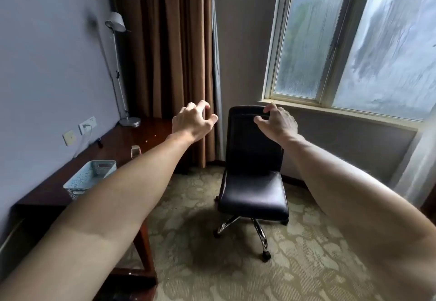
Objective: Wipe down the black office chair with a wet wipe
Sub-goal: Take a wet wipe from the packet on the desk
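left hand (192, 122), right hand (279, 122) raised; black chair (253, 159) beyond

The armless black office chair (253, 190) stands upright on the carpet (212, 265) near the window (311, 43).

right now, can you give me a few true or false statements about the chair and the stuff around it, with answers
1. The black office chair stands on the carpet near the window. True.
2. A wet wipe lies on the chair. False: none shows on it.
3. The blue basket sits on the wooden desk. True.
4. The lamp lies tipped over on the carpet. False: it stands upright on the desk.
5. The brown curtain covers the window. False: it hangs beside it, leaving the glass uncovered.
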`<state>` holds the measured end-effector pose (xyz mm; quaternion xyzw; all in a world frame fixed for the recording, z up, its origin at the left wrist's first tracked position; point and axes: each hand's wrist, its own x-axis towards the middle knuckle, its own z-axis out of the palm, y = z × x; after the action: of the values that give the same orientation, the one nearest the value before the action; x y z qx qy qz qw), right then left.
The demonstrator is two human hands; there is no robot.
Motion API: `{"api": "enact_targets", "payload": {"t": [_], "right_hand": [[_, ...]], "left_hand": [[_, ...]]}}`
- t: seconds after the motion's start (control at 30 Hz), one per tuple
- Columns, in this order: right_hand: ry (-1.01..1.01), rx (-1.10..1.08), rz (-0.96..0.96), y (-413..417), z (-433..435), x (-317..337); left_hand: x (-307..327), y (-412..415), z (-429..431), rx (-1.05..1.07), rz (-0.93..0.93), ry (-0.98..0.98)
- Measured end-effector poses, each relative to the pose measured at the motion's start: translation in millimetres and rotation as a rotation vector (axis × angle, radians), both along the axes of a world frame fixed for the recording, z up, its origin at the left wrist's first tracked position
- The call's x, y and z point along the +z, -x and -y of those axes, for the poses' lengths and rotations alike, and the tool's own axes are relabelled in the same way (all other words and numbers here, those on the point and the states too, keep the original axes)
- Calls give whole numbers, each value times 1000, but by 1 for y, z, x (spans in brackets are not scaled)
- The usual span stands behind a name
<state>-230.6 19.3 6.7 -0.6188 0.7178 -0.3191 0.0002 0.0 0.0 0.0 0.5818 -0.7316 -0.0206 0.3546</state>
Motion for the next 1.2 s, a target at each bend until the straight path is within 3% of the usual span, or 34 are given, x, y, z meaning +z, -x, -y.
{"api": "enact_targets", "payload": {"t": [0.4,0.73,1.2], "right_hand": [[-50,82,-58,-78,77,-50],[-141,200,-104,-79,168,-89],[-244,468,-82,-71,299,-150]], "left_hand": [[-50,-63,69,62,56,-79],[-81,-57,143,140,61,-135],[-156,-51,218,435,31,-225]]}}
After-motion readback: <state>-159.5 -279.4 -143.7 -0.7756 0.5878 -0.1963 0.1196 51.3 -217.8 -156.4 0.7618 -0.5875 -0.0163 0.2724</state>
